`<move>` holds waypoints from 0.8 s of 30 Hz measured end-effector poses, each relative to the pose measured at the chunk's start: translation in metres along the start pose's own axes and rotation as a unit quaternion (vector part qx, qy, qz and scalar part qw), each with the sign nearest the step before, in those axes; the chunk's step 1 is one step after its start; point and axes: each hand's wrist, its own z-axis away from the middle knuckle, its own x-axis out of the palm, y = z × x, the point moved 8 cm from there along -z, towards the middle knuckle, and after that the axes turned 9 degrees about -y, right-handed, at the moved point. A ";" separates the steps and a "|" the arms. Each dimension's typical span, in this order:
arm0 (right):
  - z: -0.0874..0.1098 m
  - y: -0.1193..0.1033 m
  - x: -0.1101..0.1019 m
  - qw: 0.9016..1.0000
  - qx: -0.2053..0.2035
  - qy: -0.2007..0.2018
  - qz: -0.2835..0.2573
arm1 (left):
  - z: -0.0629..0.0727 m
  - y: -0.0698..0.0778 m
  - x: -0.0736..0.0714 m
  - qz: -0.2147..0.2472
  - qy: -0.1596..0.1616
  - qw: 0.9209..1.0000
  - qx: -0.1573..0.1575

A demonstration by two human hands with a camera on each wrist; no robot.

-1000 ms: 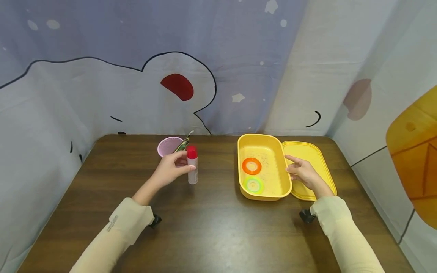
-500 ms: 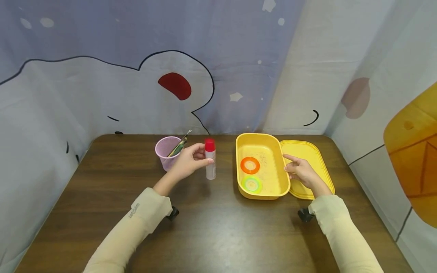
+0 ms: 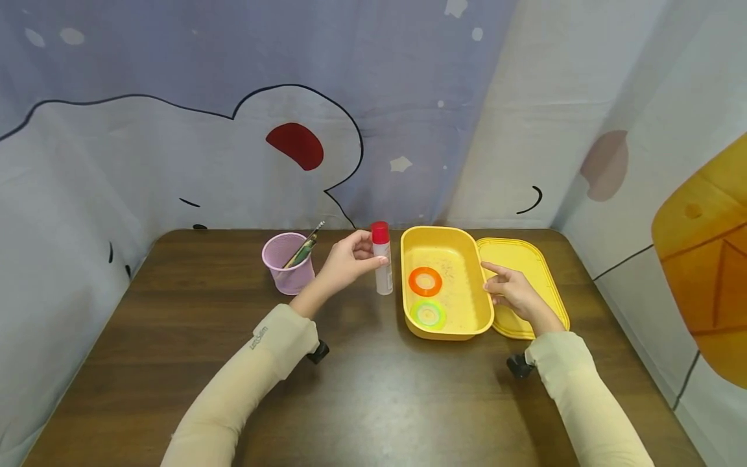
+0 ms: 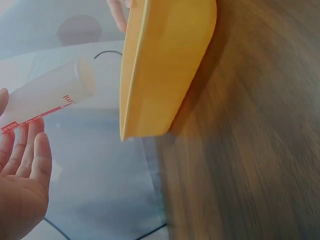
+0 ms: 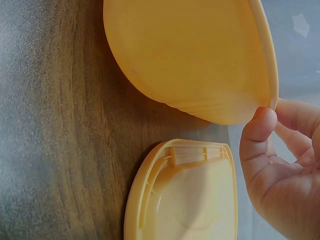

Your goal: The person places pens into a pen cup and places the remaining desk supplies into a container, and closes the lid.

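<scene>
My left hand (image 3: 349, 263) holds a white glue stick (image 3: 383, 275) with a red cap, upright between thumb and fingers, just left of the yellow plastic box (image 3: 455, 336). In the left wrist view, the stick's pale body (image 4: 47, 97) with red print shows beyond the fingers, its end toward the box; the cap is out of that view. My right hand (image 3: 516, 295) pinches the box's right rim, thumb (image 5: 262, 122) on the outer wall and index finger at the edge. Inside the box lie an orange ring-shaped roll (image 3: 425, 281) and a yellow-green one (image 3: 428, 314).
A yellow lid (image 3: 533, 266) lies right of the box, partly under my right hand. On the left stands a pink mesh cup (image 3: 288, 279) with several pens or brushes (image 3: 305, 250) leaning in it. A printed curtain (image 3: 408, 117) hangs behind the wooden table (image 3: 373, 402).
My left hand has carried the glue stick rightward and a little away from me, from beside the pink cup to beside the box. My right hand has stayed at the rim.
</scene>
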 end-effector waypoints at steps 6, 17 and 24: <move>0.001 -0.002 0.000 1.000 0.001 0.002 0.003 | -0.016 0.001 0.019 0.008 -0.009 1.000 -0.001; 0.002 -0.003 0.001 1.000 0.006 0.003 0.001 | -0.037 -0.005 0.062 -0.016 -0.017 0.999 -0.032; -0.001 0.002 -0.002 1.000 0.003 0.009 0.009 | -0.044 -0.009 0.083 -0.035 -0.013 0.997 -0.062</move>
